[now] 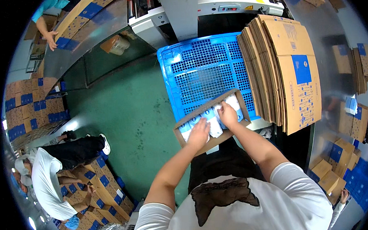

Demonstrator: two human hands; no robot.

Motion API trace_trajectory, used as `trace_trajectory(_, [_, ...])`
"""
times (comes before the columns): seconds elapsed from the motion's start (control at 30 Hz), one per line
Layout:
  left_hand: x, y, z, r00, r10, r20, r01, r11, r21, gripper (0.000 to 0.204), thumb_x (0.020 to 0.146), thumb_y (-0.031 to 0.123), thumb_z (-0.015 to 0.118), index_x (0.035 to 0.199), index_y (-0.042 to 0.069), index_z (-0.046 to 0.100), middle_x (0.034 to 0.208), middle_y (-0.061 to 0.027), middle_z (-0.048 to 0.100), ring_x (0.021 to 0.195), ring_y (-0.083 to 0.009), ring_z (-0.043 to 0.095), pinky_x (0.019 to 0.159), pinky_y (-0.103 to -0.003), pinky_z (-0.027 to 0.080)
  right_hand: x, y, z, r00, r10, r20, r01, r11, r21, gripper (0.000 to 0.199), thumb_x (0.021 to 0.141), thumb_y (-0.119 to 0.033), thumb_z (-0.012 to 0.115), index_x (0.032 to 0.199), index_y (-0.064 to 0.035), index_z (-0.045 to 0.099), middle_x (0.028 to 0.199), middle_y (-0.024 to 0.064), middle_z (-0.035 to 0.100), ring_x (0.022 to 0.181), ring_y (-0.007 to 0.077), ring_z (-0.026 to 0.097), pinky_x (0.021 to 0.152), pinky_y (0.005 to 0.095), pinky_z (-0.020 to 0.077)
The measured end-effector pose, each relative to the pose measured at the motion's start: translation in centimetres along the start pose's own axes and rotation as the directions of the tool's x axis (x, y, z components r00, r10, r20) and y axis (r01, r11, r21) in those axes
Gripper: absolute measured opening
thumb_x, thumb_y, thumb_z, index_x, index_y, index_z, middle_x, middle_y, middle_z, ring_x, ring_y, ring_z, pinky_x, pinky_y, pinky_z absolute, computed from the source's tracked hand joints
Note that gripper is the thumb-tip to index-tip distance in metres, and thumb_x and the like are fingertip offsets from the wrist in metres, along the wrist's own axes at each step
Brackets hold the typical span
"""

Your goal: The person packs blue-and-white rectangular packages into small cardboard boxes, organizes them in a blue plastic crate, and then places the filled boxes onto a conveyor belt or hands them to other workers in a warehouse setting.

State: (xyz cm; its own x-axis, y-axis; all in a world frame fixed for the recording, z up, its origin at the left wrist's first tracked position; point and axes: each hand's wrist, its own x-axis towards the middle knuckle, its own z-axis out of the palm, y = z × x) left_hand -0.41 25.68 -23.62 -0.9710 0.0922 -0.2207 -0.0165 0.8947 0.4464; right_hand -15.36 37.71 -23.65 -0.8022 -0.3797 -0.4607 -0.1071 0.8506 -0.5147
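Note:
An open cardboard box (214, 143) sits in front of me, tilted, over the near edge of a blue plastic crate (168, 80). White-and-blue packets (214, 128) stand in a row inside it. My left hand (199, 133) lies over the packets in the left half, its fingers stretched out and touching their tops. My right hand (228, 115) is inside the box's right half, fingers bent and closed on a packet. The fingertips of the right hand are partly hidden among the packets.
Flattened cardboard boxes (291, 69) stand stacked on edge at the crate's right. A roller conveyor (237, 8) runs along the far side. At lower left a person in white (51, 182) handles boxes; at upper left another person's hand (50, 40) reaches in. Stacked cartons (31, 105) stand left.

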Motion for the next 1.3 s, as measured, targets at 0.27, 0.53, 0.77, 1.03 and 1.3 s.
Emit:
trace_trajectory(0.27, [1.7, 2.2, 1.3, 0.843, -0.219, 0.491, 0.147, 0.972, 0.182, 0.057, 0.081, 0.024, 0.054, 0.134, 0.022, 0.035, 0.147, -0.0072, 0.012, 0.135, -0.0225, 0.011, 0.107, -0.041, 0.020, 4.1, -1.3, 2.2, 0.917, 0.398, -0.019, -0.392, 0.909, 0.144, 0.027, 0.070, -0.025, 0.064, 0.090, -0.0073, 0.062, 0.097, 0.0194, 0.061, 0.093, 0.0337, 0.058, 0.078, 0.0375, 0.0464])
trace_trajectory(0.53, [1.3, -1.3, 0.8, 0.750, -0.227, 0.621, 0.658, 0.350, -0.667, 0.068, 0.082, 0.050, 0.050, 0.133, 0.009, 0.032, 0.135, -0.0181, 0.035, 0.117, -0.0347, 0.044, 0.095, -0.047, 0.037, -3.0, 1.1, -0.5, 0.867, -0.135, -0.480, 0.276, 0.932, 0.235, 0.011, 0.068, -0.009, 0.067, 0.070, -0.0049, 0.057, 0.096, 0.0138, 0.056, 0.091, 0.0281, 0.054, 0.079, 0.0348, 0.0428])
trace_trajectory(0.77, [-4.7, -0.4, -14.9, 0.834, 0.220, 0.505, 0.503, -0.677, -0.536, 0.085, 0.075, 0.066, 0.045, 0.130, 0.001, 0.035, 0.126, -0.0212, 0.044, 0.111, -0.0322, 0.050, 0.094, -0.047, 0.040, -17.3, -10.4, -11.2, 0.372, -0.928, 0.007, 0.915, 0.368, 0.165, 0.015, 0.067, 0.000, 0.062, 0.079, -0.0028, 0.055, 0.109, 0.0107, 0.056, 0.108, 0.0309, 0.049, 0.091, 0.0448, 0.0386])
trace_trajectory(1.03, [-13.5, -1.0, -22.5, 0.922, -0.380, -0.069, -0.111, -0.090, -0.990, 0.071, 0.073, 0.018, 0.068, 0.128, 0.003, 0.027, 0.118, -0.0132, 0.047, 0.108, -0.0230, 0.049, 0.092, -0.036, 0.041, -16.9, -20.4, -5.5, 0.901, -0.365, 0.234, -0.078, 0.394, 0.916, 0.057, 0.082, -0.029, 0.058, 0.128, -0.0054, 0.032, 0.122, 0.0122, 0.041, 0.112, 0.0212, 0.041, 0.093, 0.0347, 0.0344])
trace_trajectory(1.3, [-17.9, -4.0, -22.2, 0.358, -0.736, -0.574, -0.531, 0.346, -0.774, 0.056, 0.082, 0.042, 0.058, 0.114, -0.002, 0.044, 0.105, -0.0112, 0.054, 0.094, -0.0187, 0.053, 0.083, -0.032, 0.042, -18.2, -30.7, 0.0, 0.791, -0.594, -0.147, 0.553, 0.591, 0.587, 0.071, 0.065, -0.045, 0.073, 0.112, -0.0003, 0.042, 0.098, 0.0189, 0.057, 0.091, 0.0284, 0.057, 0.078, 0.0349, 0.0445])
